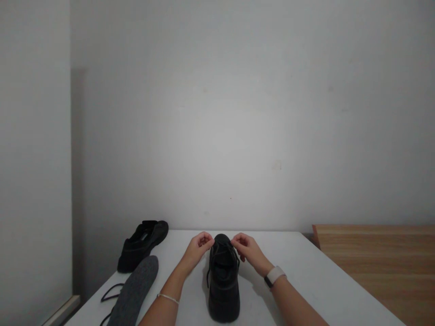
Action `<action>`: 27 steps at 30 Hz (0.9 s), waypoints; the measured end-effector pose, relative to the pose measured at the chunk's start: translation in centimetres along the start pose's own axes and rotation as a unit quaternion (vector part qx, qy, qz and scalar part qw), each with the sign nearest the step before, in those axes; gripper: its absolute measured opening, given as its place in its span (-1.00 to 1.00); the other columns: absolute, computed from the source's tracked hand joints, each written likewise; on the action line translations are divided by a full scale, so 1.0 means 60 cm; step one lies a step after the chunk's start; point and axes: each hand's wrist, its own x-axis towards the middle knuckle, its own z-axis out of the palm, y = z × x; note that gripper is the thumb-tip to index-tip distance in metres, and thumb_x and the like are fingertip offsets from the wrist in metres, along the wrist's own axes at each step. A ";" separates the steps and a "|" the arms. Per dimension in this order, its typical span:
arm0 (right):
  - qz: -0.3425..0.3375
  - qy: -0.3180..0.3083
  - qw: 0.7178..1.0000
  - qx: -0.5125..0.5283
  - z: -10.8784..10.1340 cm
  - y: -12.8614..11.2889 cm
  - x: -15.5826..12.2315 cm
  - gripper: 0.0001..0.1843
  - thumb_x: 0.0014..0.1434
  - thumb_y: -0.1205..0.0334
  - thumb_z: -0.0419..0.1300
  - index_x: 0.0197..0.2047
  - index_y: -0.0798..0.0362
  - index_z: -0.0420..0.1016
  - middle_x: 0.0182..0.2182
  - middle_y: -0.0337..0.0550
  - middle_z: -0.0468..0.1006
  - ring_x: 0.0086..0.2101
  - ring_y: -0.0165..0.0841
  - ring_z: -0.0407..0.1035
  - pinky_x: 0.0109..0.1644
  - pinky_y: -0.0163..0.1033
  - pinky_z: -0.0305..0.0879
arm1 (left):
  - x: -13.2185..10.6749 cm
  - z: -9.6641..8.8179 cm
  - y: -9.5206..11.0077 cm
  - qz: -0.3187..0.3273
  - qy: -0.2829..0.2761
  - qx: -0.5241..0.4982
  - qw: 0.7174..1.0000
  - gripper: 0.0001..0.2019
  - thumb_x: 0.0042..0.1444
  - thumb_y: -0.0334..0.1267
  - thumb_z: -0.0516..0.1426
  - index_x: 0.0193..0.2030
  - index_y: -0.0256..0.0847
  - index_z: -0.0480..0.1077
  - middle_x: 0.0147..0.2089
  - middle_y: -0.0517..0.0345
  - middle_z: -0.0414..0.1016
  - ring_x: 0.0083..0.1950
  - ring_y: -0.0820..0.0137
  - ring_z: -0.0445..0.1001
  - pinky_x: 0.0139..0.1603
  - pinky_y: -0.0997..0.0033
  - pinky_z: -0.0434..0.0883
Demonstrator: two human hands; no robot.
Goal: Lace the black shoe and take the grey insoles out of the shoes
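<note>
Second shoe: a matching black low-top shoe [142,245] lies on the far left part of the white tabletop [306,280], well apart from both hands.
Insole: a long grey felt-like insole [136,290] lies flat just in front of that second shoe, near the person's left forearm.
Loose lace: a black cord [110,292] curls at the table's left edge, beside the insole.
Side surface: a light wooden table [380,258] stands to the right of the white one.
Backdrop: a plain pale wall [238,113] rises behind the table.
Obstructions: nothing lies between the hands and the middle shoe.
Shoe in hand: a black lace-up shoe [223,280] stands upright at the middle of the white tabletop, heel toward the person, toe toward the wall; its opening is dark and its laces hang at the sides.
Left hand [197,248]: fingers pinched closed at the left side of the shoe's front, apparently on a lace.
Right hand [247,249]: fingers pinched likewise on the right side; a pale wristband [274,274] sits on that wrist.
</note>
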 end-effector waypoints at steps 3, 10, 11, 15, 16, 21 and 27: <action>0.011 -0.029 1.000 0.003 -0.002 0.000 -0.002 -0.58 -0.06 -0.14 0.25 -0.41 0.08 0.33 -0.60 -0.36 0.28 -0.61 -0.53 0.15 -0.66 -0.43 0.07 | -0.002 -0.003 -0.002 -0.008 -0.030 0.005 0.999 -0.70 -0.08 -0.05 0.25 -0.43 -0.26 0.35 -0.48 0.23 0.32 -0.41 0.46 0.27 -0.36 0.49 0.19; -0.007 -0.023 0.999 0.033 -0.002 0.002 -0.002 -0.64 -0.06 -0.06 0.26 -0.46 0.07 0.32 -0.58 -0.31 0.35 -0.53 -0.46 0.24 -0.48 -0.33 0.18 | -0.001 0.002 -0.013 -0.007 -0.056 -0.012 0.998 -0.70 -0.03 -0.05 0.23 -0.42 -0.27 0.35 -0.44 0.19 0.35 -0.35 0.42 0.32 -0.29 0.46 0.22; -0.008 -0.021 0.999 0.041 -0.001 0.002 -0.002 -0.66 -0.06 -0.03 0.26 -0.47 0.07 0.32 -0.58 -0.31 0.35 -0.52 -0.46 0.24 -0.44 -0.32 0.18 | -0.001 0.003 -0.013 -0.010 -0.059 -0.020 0.998 -0.70 -0.03 -0.04 0.23 -0.41 -0.27 0.35 -0.44 0.19 0.35 -0.35 0.42 0.32 -0.29 0.45 0.22; 0.009 -0.015 0.999 0.051 -0.002 0.001 -0.003 -0.73 -0.05 0.07 0.23 -0.52 0.07 0.29 -0.61 -0.34 0.30 -0.53 -0.47 0.21 -0.43 -0.32 0.15 | -0.003 0.006 -0.013 -0.023 -0.065 -0.040 0.997 -0.67 -0.06 -0.01 0.24 -0.41 -0.28 0.37 -0.45 0.20 0.35 -0.35 0.42 0.32 -0.29 0.45 0.23; 0.013 -0.015 0.999 0.051 -0.002 0.000 -0.003 -0.74 -0.05 0.08 0.21 -0.53 0.07 0.28 -0.61 -0.34 0.29 -0.54 -0.47 0.20 -0.43 -0.32 0.14 | -0.004 0.006 -0.013 -0.026 -0.067 -0.043 0.996 -0.67 -0.06 0.00 0.23 -0.41 -0.28 0.37 -0.45 0.19 0.36 -0.35 0.41 0.33 -0.28 0.45 0.24; 0.026 -0.020 0.997 0.064 -0.003 -0.010 -0.008 -0.74 -0.05 0.07 0.18 -0.55 0.07 0.26 -0.58 -0.31 0.32 -0.52 -0.47 0.21 -0.42 -0.32 0.15 | -0.009 0.010 -0.009 -0.038 -0.081 -0.068 0.994 -0.64 -0.04 0.03 0.22 -0.39 -0.29 0.38 -0.44 0.17 0.38 -0.35 0.41 0.34 -0.29 0.45 0.25; 0.035 -0.011 0.995 0.090 -0.003 -0.017 -0.011 -0.71 -0.02 0.02 0.17 -0.53 0.07 0.29 -0.49 -0.24 0.40 -0.46 -0.44 0.27 -0.42 -0.32 0.18 | -0.008 0.013 -0.003 -0.057 -0.062 -0.121 0.989 -0.64 -0.05 0.03 0.23 -0.45 -0.27 0.33 -0.47 0.23 0.32 -0.41 0.48 0.29 -0.31 0.48 0.24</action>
